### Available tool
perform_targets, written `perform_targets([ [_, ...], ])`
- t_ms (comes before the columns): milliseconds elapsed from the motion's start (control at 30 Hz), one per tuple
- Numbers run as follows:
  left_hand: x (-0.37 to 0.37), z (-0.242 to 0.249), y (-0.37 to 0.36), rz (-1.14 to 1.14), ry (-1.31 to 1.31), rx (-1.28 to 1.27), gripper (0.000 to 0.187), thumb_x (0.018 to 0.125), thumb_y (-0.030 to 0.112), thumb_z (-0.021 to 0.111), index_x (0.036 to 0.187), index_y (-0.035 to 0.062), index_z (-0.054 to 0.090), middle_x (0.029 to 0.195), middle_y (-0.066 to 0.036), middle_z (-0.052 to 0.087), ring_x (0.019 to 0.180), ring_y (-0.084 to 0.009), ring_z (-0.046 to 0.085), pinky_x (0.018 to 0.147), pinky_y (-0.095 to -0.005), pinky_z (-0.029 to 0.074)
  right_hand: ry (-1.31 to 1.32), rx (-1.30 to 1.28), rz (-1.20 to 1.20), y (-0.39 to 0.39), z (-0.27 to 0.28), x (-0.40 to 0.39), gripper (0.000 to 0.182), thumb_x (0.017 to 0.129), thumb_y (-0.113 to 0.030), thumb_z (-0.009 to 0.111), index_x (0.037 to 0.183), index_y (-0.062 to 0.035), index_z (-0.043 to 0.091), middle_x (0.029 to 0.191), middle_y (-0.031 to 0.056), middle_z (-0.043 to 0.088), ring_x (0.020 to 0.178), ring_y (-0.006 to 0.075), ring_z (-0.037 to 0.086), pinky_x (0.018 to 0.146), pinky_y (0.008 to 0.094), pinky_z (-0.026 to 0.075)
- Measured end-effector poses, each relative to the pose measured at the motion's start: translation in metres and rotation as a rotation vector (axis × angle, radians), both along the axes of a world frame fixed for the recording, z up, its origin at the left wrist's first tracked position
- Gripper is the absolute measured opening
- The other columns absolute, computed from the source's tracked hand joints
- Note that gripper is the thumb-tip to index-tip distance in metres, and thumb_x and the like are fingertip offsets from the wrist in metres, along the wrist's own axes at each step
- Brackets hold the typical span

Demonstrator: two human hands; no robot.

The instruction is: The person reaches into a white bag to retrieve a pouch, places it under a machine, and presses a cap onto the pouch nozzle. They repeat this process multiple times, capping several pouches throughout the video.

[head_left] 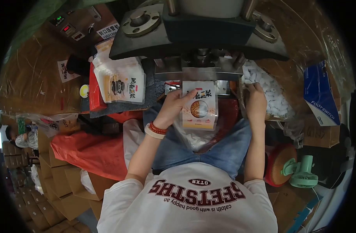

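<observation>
My left hand [172, 106] pinches the left side of a printed pouch [199, 106], thumb on top. The pouch is white with Chinese lettering, a picture of beans and a yellow lower band. Its upper end lies at the metal jaws of a press [198, 73]. My right hand [256, 100] is at the left edge of a heap of small white pieces [266, 91], fingers curled together; whatever is between the fingertips is hidden. A stack of similar pouches [123, 83] lies to the left of the press, partly in a red holder [95, 91].
A control box [75, 25] with lit displays stands at the upper left. At the right are a blue foot-switch box [321, 95] and a small green fan [304, 173]. Red cloth [90, 153] lies left of my legs, with cardboard boxes [63, 180] beyond.
</observation>
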State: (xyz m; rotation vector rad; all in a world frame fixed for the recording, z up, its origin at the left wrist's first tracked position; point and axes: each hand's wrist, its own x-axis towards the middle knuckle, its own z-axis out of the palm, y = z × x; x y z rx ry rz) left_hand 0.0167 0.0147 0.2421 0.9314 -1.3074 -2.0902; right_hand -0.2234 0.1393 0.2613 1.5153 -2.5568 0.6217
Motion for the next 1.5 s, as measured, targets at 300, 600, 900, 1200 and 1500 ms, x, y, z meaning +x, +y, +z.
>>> perform_targets([
  [300,0.154,0.008,-0.024,0.179,-1.236,-1.658,0.046,0.080,0.018,0.069,0.125,0.0120,0.060,0.119,-0.008,0.065,0.118,-0.0283,0.055,0.104,-0.0436,0.033,0.076,-0.180,0.099,0.003,0.025,-0.009,0.019,0.078,-0.001,0.063,0.097,0.0007,0.062,0.095,0.0121,0.061,0.084,0.0297,0.062,0.073,0.0370,0.050],
  [600,0.111,0.038,0.027,0.258,-0.537,-1.351,0.041,0.064,-0.007,0.056,0.099,0.0069,0.070,0.102,-0.007,0.070,0.100,-0.0252,0.066,0.086,-0.0360,0.051,-0.288,-0.562,0.888,0.008,0.070,0.112,0.030,0.069,0.005,0.069,0.098,0.0023,0.063,0.099,0.0141,0.062,0.085,0.0270,0.063,0.070,0.0333,0.053],
  [900,0.068,0.064,0.053,-0.048,-0.178,-1.321,0.032,0.071,-0.006,0.062,0.102,0.0020,0.069,0.094,-0.010,0.071,0.080,-0.0203,0.069,0.068,-0.0297,0.055,-0.404,-0.500,1.105,0.013,0.081,0.097,0.042,0.073,-0.001,0.071,0.113,0.0009,0.061,0.107,0.0147,0.061,0.090,0.0290,0.062,0.077,0.0344,0.051],
  [1200,-0.004,0.013,0.015,0.000,0.062,0.068,0.028,0.088,0.020,0.069,0.096,-0.0062,0.067,0.090,-0.010,0.070,0.076,-0.0097,0.066,0.065,-0.0236,0.053,-0.133,-0.377,0.103,0.026,0.090,0.027,0.026,0.084,-0.004,0.063,0.109,0.0007,0.062,0.097,0.0168,0.065,0.085,0.0259,0.063,0.078,0.0327,0.049],
  [1500,0.026,0.024,-0.013,0.007,-0.263,-0.280,0.046,0.083,0.027,0.074,0.116,-0.0008,0.059,0.107,-0.011,0.066,0.092,-0.0161,0.063,0.080,-0.0305,0.050,0.044,-0.015,0.033,0.010,0.016,0.001,0.035,0.079,-0.006,0.065,0.113,-0.0002,0.059,0.097,0.0185,0.059,0.089,0.0354,0.058,0.078,0.0437,0.048],
])
